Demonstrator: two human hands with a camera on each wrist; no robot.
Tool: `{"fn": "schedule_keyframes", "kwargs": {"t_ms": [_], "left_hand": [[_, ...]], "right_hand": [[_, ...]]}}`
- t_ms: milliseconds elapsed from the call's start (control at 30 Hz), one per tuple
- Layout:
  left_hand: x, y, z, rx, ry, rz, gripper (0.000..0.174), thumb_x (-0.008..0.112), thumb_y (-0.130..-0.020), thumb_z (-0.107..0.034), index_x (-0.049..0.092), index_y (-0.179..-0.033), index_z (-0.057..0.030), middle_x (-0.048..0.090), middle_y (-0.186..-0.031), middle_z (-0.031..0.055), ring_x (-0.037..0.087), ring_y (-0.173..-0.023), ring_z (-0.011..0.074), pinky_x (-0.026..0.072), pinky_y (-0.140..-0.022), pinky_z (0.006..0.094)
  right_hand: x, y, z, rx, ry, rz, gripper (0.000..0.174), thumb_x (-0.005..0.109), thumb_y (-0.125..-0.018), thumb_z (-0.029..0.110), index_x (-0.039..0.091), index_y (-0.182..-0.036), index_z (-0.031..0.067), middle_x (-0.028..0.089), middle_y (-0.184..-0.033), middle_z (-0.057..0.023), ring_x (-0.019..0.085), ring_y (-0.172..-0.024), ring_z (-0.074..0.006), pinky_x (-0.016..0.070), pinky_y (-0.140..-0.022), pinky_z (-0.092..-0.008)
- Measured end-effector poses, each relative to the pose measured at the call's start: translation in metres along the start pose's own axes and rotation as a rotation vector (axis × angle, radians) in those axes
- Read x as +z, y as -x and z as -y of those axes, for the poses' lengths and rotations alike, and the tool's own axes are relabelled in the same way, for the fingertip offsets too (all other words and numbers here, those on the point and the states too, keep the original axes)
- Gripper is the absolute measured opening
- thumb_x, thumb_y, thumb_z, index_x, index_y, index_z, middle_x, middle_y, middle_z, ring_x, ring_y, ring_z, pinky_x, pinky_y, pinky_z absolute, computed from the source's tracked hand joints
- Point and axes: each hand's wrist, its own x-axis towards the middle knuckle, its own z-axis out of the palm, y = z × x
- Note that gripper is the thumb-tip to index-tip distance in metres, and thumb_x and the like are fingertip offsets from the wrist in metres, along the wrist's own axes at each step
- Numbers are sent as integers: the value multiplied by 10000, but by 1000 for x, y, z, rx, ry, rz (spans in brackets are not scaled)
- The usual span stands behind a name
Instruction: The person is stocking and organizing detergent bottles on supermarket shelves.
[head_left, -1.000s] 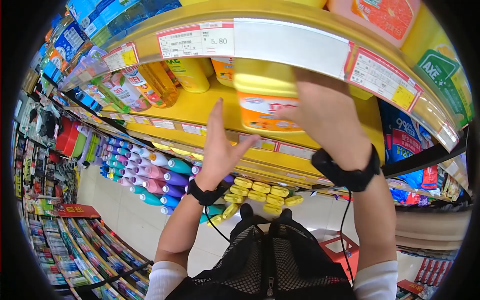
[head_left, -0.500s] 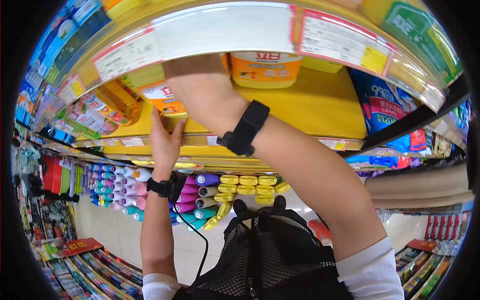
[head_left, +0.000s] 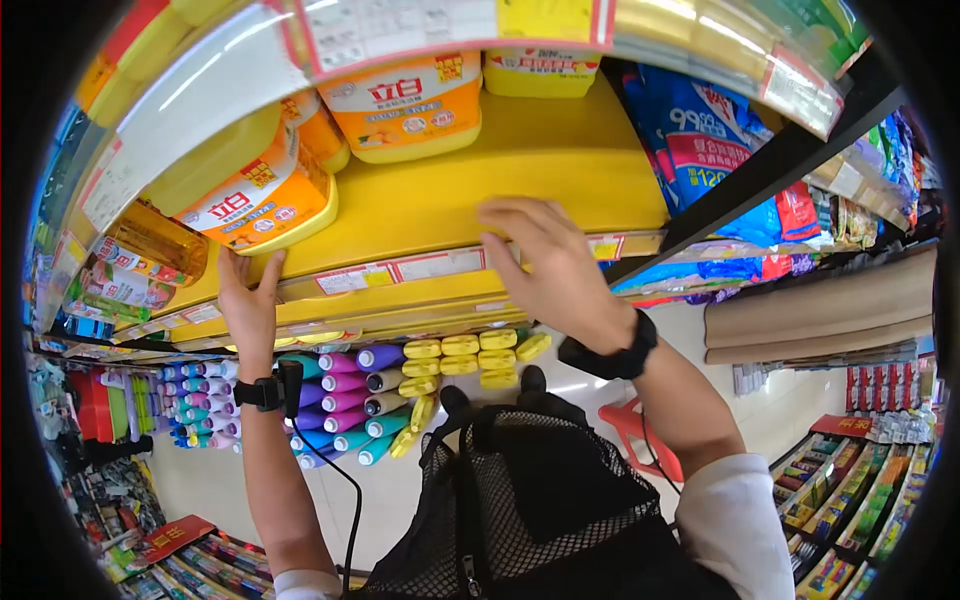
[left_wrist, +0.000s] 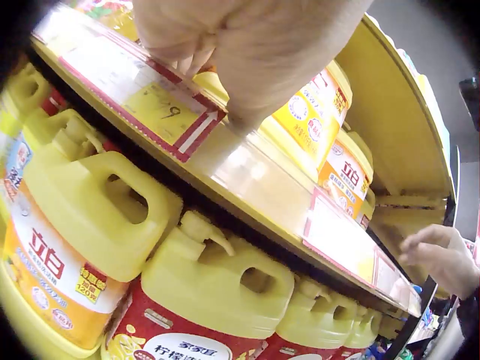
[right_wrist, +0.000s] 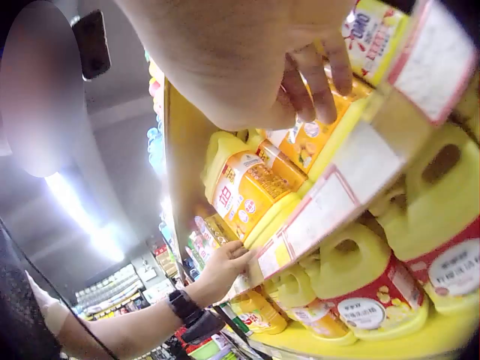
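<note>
A yellow jug of detergent with an orange and white label (head_left: 265,195) stands at the front left of the yellow shelf (head_left: 420,215). My left hand (head_left: 248,308) is at its lower front, fingers extended and touching the base; the right wrist view also shows this hand (right_wrist: 221,271) against the jug's bottom edge. To the right, my right hand (head_left: 555,265) hovers near the shelf's front edge, holding nothing, with loosely bent fingers. Farther back stands a similar orange-labelled jug (head_left: 405,105), and a jug with a yellow label (head_left: 540,72) is to its right.
Amber bottles (head_left: 155,245) stand left of the jug, and blue detergent bags (head_left: 715,160) lie to the right. A price-tag rail (head_left: 440,265) edges the shelf. Red-labelled yellow jugs (left_wrist: 202,300) fill the shelf below. A red stool (head_left: 640,435) is on the floor.
The right hand moved a jug left along the shelf, then let it go and drew back to the right. The left hand moved left to the jug's base.
</note>
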Motion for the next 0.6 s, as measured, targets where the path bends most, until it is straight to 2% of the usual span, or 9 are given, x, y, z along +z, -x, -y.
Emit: {"fn": "schedule_keyframes", "kwargs": {"t_ms": [67,167,267,300,400,433,533,567,600], "left_hand": [[-1,6,-6,17,-37,11,578,663,-928,-125,376,-1376,100,551,-1303,258,552,-1222,322,443,-1011,380],[5,17,-7,113,-220,-71,499,558,-993,-179,393,-1380,89,533,-1319,279,541,-1225,357,430,-1015,404],[16,32,-12,154,-321,-136,490,492,-1027,-204,371,-1404,84,515,-1350,272,527,-1245,340,410,-1034,383],[19,38,-11,156,-360,-150,481,433,-1042,-234,379,-1409,73,458,-1408,277,448,-1316,380,332,-1105,435],[22,48,2,306,-634,-117,461,437,-1023,-202,400,-1395,68,402,-1456,258,362,-1375,394,273,-1137,487],[25,53,-1,285,-593,-105,458,415,-1022,-198,396,-1401,57,376,-1476,254,298,-1411,407,220,-1157,514],[30,61,-5,272,-549,-122,469,418,-1023,-200,376,-1415,53,371,-1480,255,275,-1419,424,225,-1157,506],[28,62,-6,267,-544,-105,486,447,-1014,-189,358,-1429,47,363,-1486,258,271,-1421,429,236,-1153,501],[26,64,-8,266,-538,-84,491,460,-1009,-182,356,-1432,44,359,-1488,259,273,-1419,431,241,-1151,498]], "right_hand": [[-15,41,0,139,-78,24,171,651,-817,32,630,-978,-22,661,-974,-180,636,-874,-364,514,-793,-426],[-19,109,-8,406,-197,220,156,629,-833,37,633,-978,-20,657,-958,-201,640,-846,-384,525,-754,-446],[-9,161,-37,549,-78,376,180,644,-847,41,643,-1017,-20,671,-985,-201,657,-913,-372,532,-808,-426],[-6,172,-48,544,-50,411,262,636,-846,49,619,-1098,-19,646,-1081,-201,627,-992,-385,516,-861,-424],[4,164,-56,438,134,314,333,635,-837,50,582,-1158,-26,600,-1182,-195,579,-1083,-392,473,-940,-443],[5,148,-52,355,222,286,342,619,-811,72,571,-1134,-34,575,-1208,-198,557,-1110,-364,445,-954,-442],[29,120,-59,255,379,338,350,673,-821,113,584,-1136,-10,594,-1169,-200,557,-1117,-368,441,-935,-468],[40,113,-64,230,366,370,278,658,-845,187,610,-1048,3,637,-1012,-192,611,-1008,-345,478,-838,-467],[46,106,-67,330,339,501,256,644,-858,205,614,-1020,10,643,-968,-186,623,-960,-343,486,-811,-472]]}}
